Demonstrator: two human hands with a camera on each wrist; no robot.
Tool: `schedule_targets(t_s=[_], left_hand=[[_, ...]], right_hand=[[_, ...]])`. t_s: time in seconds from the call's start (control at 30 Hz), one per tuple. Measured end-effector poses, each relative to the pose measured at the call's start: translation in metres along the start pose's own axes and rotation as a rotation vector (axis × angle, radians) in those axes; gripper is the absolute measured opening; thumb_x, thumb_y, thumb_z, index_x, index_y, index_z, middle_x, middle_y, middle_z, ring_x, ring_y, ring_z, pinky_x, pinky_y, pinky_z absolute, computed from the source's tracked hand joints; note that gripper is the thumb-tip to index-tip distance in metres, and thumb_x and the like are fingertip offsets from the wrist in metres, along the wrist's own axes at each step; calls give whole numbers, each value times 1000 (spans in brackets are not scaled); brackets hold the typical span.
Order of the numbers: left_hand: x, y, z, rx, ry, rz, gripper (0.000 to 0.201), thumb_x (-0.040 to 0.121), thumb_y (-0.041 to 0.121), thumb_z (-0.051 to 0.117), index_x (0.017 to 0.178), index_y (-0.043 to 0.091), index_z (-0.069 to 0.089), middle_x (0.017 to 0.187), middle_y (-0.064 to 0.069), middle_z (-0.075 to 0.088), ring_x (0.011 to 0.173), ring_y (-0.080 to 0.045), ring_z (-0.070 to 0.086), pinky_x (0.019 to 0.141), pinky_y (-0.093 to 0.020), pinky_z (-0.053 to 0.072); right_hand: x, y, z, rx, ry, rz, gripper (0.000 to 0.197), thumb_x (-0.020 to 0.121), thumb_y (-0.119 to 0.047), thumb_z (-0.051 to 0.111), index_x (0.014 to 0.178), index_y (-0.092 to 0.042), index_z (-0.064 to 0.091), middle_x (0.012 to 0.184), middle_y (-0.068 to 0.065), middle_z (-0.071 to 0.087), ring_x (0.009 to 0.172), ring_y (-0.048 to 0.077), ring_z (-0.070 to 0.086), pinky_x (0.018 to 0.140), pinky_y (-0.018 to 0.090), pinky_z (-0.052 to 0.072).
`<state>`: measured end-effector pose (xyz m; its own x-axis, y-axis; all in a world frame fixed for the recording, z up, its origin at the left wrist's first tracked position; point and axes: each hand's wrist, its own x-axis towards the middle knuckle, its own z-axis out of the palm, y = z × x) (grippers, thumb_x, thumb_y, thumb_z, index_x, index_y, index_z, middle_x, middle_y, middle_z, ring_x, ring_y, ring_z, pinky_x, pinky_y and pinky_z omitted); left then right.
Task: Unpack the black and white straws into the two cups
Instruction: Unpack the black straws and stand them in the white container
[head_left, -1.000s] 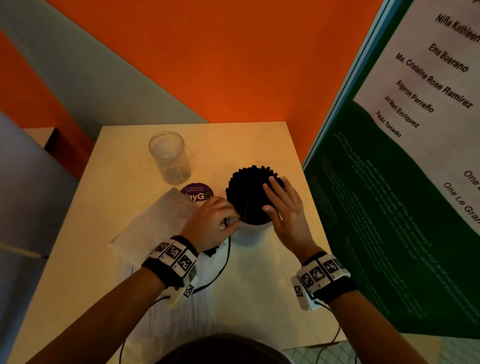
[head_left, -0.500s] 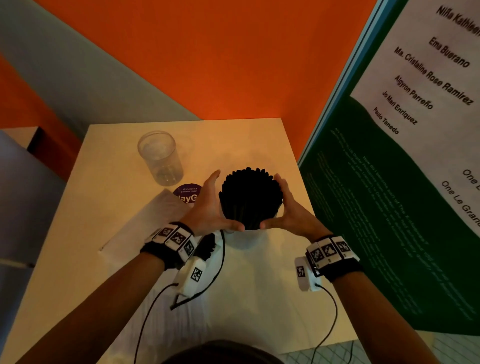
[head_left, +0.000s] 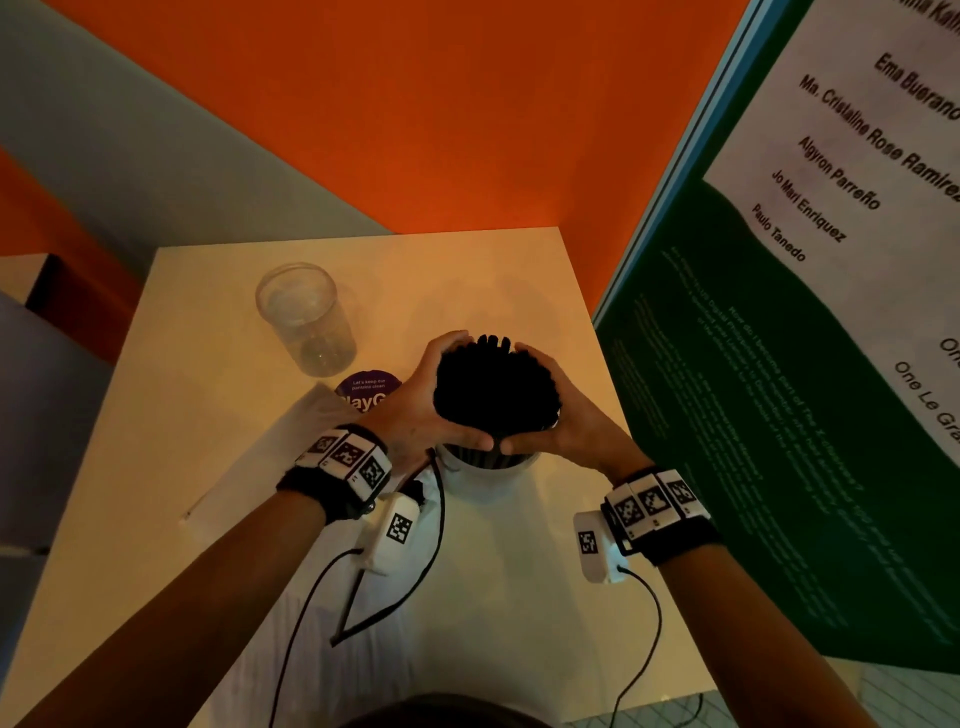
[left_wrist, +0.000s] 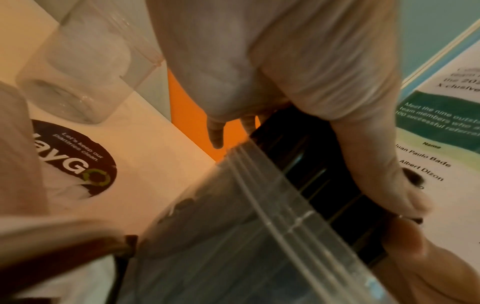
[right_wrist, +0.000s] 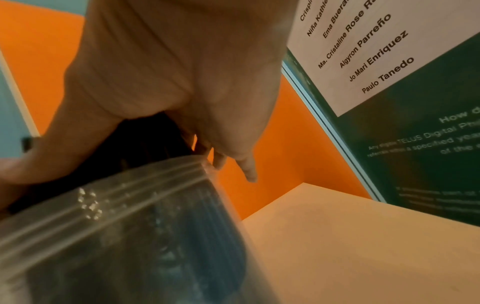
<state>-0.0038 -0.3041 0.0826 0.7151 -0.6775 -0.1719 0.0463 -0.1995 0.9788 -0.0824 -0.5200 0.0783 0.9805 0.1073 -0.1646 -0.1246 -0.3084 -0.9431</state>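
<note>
A thick bundle of black straws (head_left: 493, 387) stands upright in a clear plastic cup (head_left: 488, 462) near the table's right side. My left hand (head_left: 421, 405) and right hand (head_left: 576, 421) cup the bundle from both sides above the rim, fingers curled round it and thumbs meeting at the front. The left wrist view shows the left hand (left_wrist: 298, 61) wrapped on the black straws (left_wrist: 311, 164) above the cup (left_wrist: 246, 236). From the right wrist, the right hand (right_wrist: 182, 72) presses the black straws (right_wrist: 145, 142) above the cup (right_wrist: 130, 236). An empty clear cup (head_left: 306, 322) stands at the back left.
A white packet (head_left: 270, 467) lies on the table (head_left: 519, 291) left of my left wrist, partly over a round purple sticker (head_left: 370, 395). A green and white poster board (head_left: 779, 415) stands along the table's right edge. An orange wall is behind.
Both hands went from spread beside the bundle to closed round it, and the straw tops are gathered tighter. A second ago the right hand's fingers lay on the straw tops.
</note>
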Motion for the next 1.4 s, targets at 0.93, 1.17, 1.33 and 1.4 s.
schedule_targets(t_s=[0.93,1.17,1.33,1.4], left_hand=[[-77,-59,-34,621,-44,-141,53,78,41,73,118,26,41,95,14,50,80,-4,52,65,-21,42],[-83,-44,-31,566,45,-75,36,90,24,64,119,16,45,96,1,56,77,-6,53,67,-25,44],[-87,-37,-29,533,72,-86,31,89,23,63,115,16,47,92,1,56,77,-8,53,70,-30,46],[-88,-36,-28,528,63,-93,32,90,24,62,116,16,47,92,1,56,79,-12,55,73,-34,48]], right_hand=[[-27,20,108,-459,-680,212,21,93,-25,60,108,-11,66,93,2,67,72,7,59,65,17,47],[12,-1,205,-778,-324,128,30,98,-14,42,121,0,56,126,22,55,118,35,51,98,38,40],[25,24,229,-1083,-242,193,38,101,-19,36,137,-9,42,143,15,39,131,35,35,111,46,29],[27,31,234,-1093,-221,224,38,103,-20,34,139,-9,39,144,15,39,131,34,35,109,46,31]])
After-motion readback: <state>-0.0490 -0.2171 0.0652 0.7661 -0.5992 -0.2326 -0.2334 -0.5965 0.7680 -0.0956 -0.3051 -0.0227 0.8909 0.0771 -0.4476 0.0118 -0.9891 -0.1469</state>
